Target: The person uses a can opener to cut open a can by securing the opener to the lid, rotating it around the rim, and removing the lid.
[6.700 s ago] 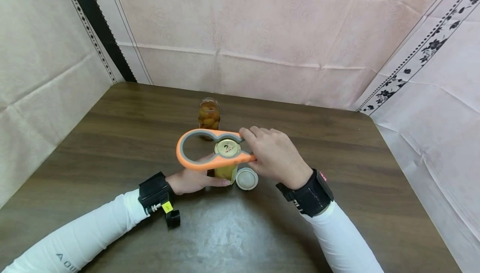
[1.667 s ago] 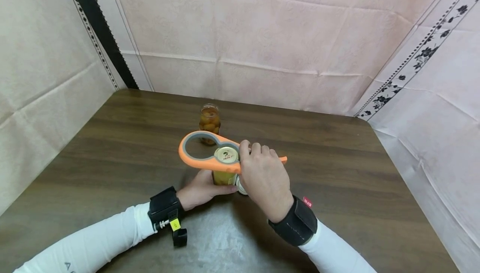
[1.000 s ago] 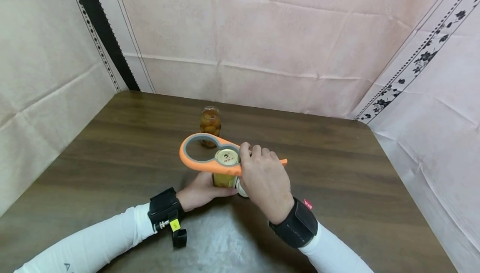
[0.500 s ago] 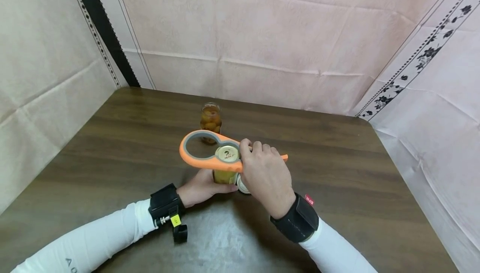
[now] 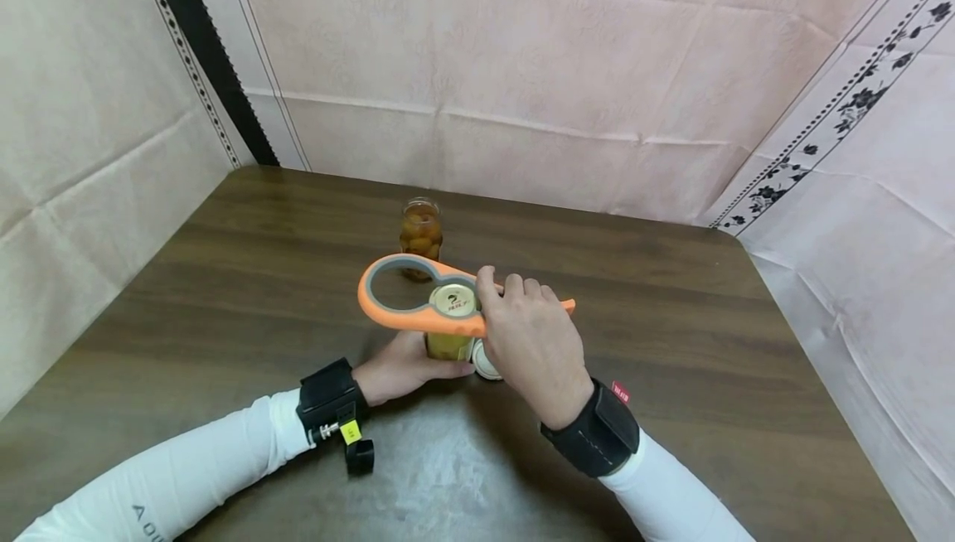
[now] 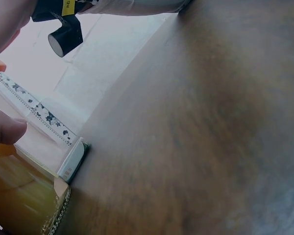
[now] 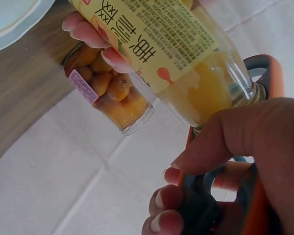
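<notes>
In the head view my left hand (image 5: 403,368) holds a glass jar (image 5: 448,347) of yellow contents, fingers behind it and thumb in front. Its printed label (image 7: 171,39) shows in the right wrist view, with my left fingertips along one side. An orange and grey jar opener (image 5: 384,318) surrounds the jar's gold lid (image 5: 455,300), which sits in the opener's smaller ring. My right hand (image 5: 533,343) grips the opener's handles, one orange end sticking out past it. The left wrist view catches my left thumb (image 6: 7,129) over the jar.
A loose white lid (image 5: 487,361) lies on the table right beside the held jar, partly behind my right hand. Farther back stands a lidless jar of brown round fruit (image 5: 421,231). Pale cloth (image 5: 522,70) hangs around the wooden table (image 5: 261,277).
Compared with several seconds ago, my right hand sits farther forward over the handles, and the handle end now shows beyond it. Over the last second, hands, opener and jar stay nearly still.
</notes>
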### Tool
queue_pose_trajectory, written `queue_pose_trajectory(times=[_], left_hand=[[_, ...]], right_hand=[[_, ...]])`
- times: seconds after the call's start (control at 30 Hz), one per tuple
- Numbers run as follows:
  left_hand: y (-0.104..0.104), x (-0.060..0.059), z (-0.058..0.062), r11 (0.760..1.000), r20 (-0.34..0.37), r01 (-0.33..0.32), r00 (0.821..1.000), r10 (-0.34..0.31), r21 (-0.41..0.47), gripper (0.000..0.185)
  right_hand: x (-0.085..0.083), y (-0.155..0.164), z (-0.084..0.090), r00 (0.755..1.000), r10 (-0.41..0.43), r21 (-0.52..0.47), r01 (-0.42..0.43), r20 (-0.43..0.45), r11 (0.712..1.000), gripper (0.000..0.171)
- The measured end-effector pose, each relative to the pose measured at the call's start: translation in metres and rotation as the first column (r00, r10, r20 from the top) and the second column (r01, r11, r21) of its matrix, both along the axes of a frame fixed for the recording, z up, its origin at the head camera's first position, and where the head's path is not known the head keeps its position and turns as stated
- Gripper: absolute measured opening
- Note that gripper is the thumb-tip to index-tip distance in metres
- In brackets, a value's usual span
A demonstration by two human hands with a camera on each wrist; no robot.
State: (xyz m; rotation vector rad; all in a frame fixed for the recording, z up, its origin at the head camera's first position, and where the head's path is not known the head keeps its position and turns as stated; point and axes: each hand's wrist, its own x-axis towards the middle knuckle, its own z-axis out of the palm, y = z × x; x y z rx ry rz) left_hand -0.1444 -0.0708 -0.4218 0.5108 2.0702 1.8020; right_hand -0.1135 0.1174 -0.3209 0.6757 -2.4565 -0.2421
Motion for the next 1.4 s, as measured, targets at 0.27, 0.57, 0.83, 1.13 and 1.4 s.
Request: queue_pose_trajectory(times=[0.27, 0.57, 0.83, 1.13, 1.4], left_hand=[[-0.0009, 0.0019, -0.0001, 1.0, 0.002, -0.001, 1.0, 0.001, 0.008, 0.074], [-0.0004, 0.0004, -0.0008, 1.0, 0.017, -0.001, 1.0, 0.001, 0.01, 0.074], [0.0003, -0.0006, 0.0011, 1.0, -0.027, 0.015, 1.0, -0.015, 0.011, 0.075], [-0.001, -0.0002, -0.0012, 1.0, -0.049, 0.008, 0.999, -0.008, 0.001, 0.073], [0.0, -0.0003, -0.0023, 1.0, -0.038, 0.012, 0.999, -0.011, 0.017, 0.071]], right_hand=[[0.0008, -0.0008, 0.0007, 1.0, 0.006, -0.008, -0.005, 0.025, 1.0, 0.04], [-0.0009, -0.0003, 0.0008, 1.0, 0.004, 0.004, -0.004, 0.026, 1.0, 0.039], [-0.0014, 0.0014, 0.0007, 1.0, 0.008, 0.012, -0.008, -0.007, 1.0, 0.035], [-0.0018, 0.0011, -0.0001, 1.0, 0.014, 0.016, -0.014, -0.003, 1.0, 0.035], [-0.0022, 0.0018, -0.001, 0.999, 0.031, -0.004, -0.032, -0.016, 0.999, 0.032]])
